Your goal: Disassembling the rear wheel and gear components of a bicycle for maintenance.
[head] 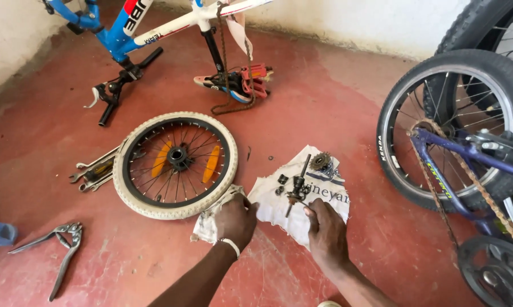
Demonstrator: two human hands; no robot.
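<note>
the floor (336, 113) is smooth painted concrete, dull red and scuffed pale in patches, and it meets a rough whitewashed wall (347, 23) at the far edge. nearest the camera, two bare forearms reach out over it. the left hand (235, 220), a thin pale band at its wrist, has its fingers curled down onto the crumpled corner of a white cloth (279, 210), pinching the fabric. the right hand (326, 232) rests on the same cloth with its fingers bent and loosely closed, the tips just beside the lower end of a dark greasy axle (298, 186); whether they grip it i cannot tell. the axle lies across the middle of the cloth, with one small toothed sprocket (321, 161) past its far end and a few small dark nuts (282, 181) on its left. to the left, one pair of long grey pliers (57, 245) lies open on the floor. beyond the cloth lies one loose spoked wheel (175, 164) with a cream tyre and two orange reflectors, flat on the floor, and a small bundle of metal spanners (94, 170) touches its left rim. on the right stands a purple bicycle (466, 153) with a black knobbly tyre and a rusty chain. farthest off, a blue and white bicycle frame (154, 25) rests upside down, a rusty chain (225, 68) hanging from it.
</note>
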